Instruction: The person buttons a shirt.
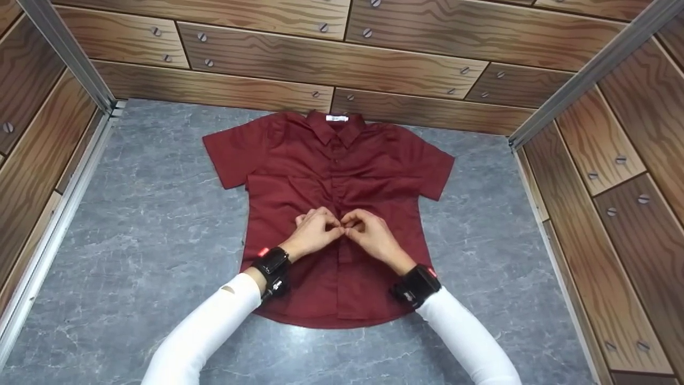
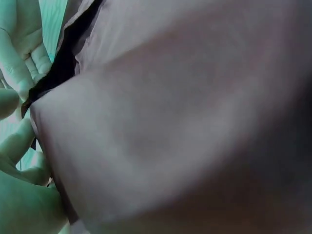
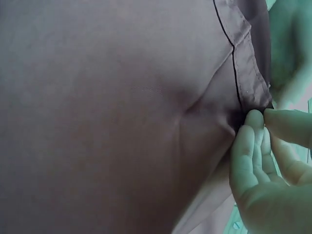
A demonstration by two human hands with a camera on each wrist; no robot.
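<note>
A dark red short-sleeved button-up shirt (image 1: 291, 155) lies spread front up on the grey floor, collar toward the back wall. Over its middle front, my left hand (image 1: 314, 231) pinches the cloth at the button placket between thumb and fingertips. My right hand (image 1: 372, 235) pinches the placket from the other side, its fingertips meeting the left ones. In the right wrist view, thumb and fingers of the right hand (image 3: 265, 170) hold the stitched edge of the shirt (image 3: 122, 122). Lifted cloth fills much of the left wrist view. Any button between the fingertips is hidden.
Wood-plank-patterned walls (image 1: 256, 59) with printed screws enclose the back and both sides. Metal rails run along the corners and the left floor edge. Grey marbled flooring (image 1: 160, 214) surrounds the shirt. A black camera band (image 1: 419, 286) sits on each wrist.
</note>
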